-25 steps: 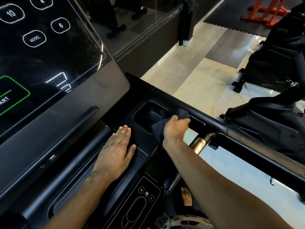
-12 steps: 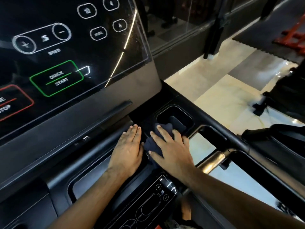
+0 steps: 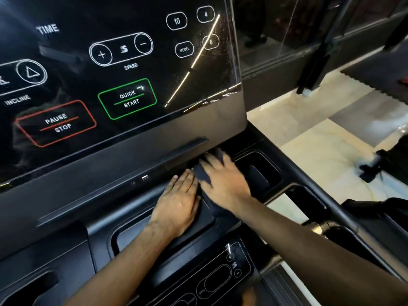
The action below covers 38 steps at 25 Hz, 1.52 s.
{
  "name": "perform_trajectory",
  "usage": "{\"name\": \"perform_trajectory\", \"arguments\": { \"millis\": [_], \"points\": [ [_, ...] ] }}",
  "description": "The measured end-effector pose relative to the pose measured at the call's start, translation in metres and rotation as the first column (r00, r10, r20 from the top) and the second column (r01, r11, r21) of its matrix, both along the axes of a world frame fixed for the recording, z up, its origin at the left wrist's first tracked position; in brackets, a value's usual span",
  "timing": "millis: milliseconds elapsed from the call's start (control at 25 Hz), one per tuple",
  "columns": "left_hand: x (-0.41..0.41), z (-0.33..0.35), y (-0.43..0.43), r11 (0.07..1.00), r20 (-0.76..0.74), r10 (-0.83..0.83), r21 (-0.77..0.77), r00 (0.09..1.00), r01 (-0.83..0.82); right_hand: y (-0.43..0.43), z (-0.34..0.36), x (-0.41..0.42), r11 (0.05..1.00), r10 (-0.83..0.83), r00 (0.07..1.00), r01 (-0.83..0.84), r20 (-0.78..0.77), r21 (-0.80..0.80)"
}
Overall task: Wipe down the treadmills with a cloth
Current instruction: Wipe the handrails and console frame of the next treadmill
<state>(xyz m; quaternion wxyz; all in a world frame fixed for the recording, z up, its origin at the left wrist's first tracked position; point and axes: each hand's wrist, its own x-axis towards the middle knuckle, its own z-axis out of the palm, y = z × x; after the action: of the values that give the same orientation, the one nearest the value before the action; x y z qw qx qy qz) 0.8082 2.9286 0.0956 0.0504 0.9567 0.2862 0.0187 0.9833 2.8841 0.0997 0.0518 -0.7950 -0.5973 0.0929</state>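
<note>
The right hand (image 3: 223, 180) presses the dark cloth (image 3: 202, 175) flat, fingers spread, on the treadmill's console ledge (image 3: 206, 217), just under the screen (image 3: 123, 62) and left of the cup holder (image 3: 258, 173). The left hand (image 3: 178, 204) lies flat and empty just beside it. The job looks partway done: specks dot the screen's right edge, and the near control panel (image 3: 220, 277) likely remains
</note>
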Motion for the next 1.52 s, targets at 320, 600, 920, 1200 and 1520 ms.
{"name": "perform_trajectory", "arguments": {
  "millis": [320,600,920,1200,1520],
  "points": [
    [-0.002,0.004,0.001,0.999,0.017,0.015,-0.049,1.0,-0.014,0.01,0.007,-0.011,0.996,-0.081,0.995,0.079,-0.053,-0.05],
    [0.015,0.007,-0.007,0.998,-0.05,0.009,-0.064,0.999,-0.012,-0.075,0.002,-0.031,0.859,-0.512,0.847,0.509,-0.144,-0.063],
    [0.024,0.01,-0.018,0.994,-0.051,-0.041,-0.103,0.998,0.036,-0.071,-0.025,0.014,0.657,-0.741,0.651,0.753,-0.163,0.024],
    [0.03,0.006,-0.015,0.984,0.023,-0.062,-0.168,0.998,0.065,-0.064,-0.032,0.057,0.499,-0.856,0.504,0.864,-0.113,0.072],
    [0.06,0.002,-0.017,0.994,0.003,-0.005,-0.111,1.0,0.005,-0.041,-0.025,0.11,0.828,-0.558,0.829,0.559,-0.018,0.052]
  ]
}}
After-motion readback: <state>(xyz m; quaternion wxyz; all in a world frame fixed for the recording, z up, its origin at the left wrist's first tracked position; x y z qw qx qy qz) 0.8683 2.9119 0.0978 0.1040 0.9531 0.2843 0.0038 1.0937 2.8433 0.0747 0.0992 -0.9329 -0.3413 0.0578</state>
